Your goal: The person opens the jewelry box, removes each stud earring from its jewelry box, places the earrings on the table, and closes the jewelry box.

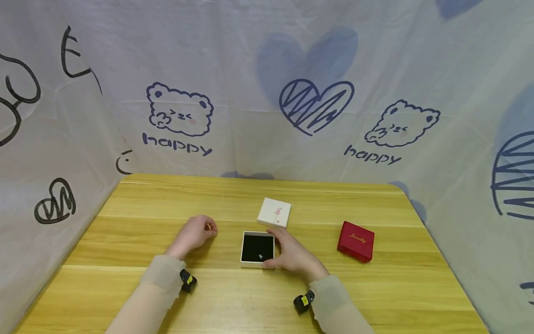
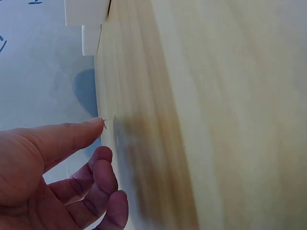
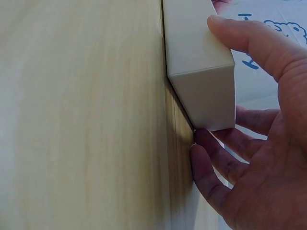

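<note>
My right hand (image 1: 294, 253) grips the right side of an open white jewelry box (image 1: 242, 250), thumb at the near side and fingers at the far side. On the box's black lining (image 1: 256, 246) lies a small silvery star-shaped piece (image 1: 260, 256). The right wrist view shows the thumb on the white box wall (image 3: 201, 96). To the left of the box, my left hand (image 1: 196, 234) is held over the table with its fingers curled. A tiny thin metallic piece (image 2: 105, 123) shows at its fingertips in the left wrist view, too small to tell its kind.
Behind the box lies a white lid (image 1: 269, 211) with a pink flower print. A red box (image 1: 356, 241) marked "Jewelry" is off to the right. All stand on a wooden table (image 1: 125, 232), with a printed white curtain (image 1: 246, 116) along its back and sides.
</note>
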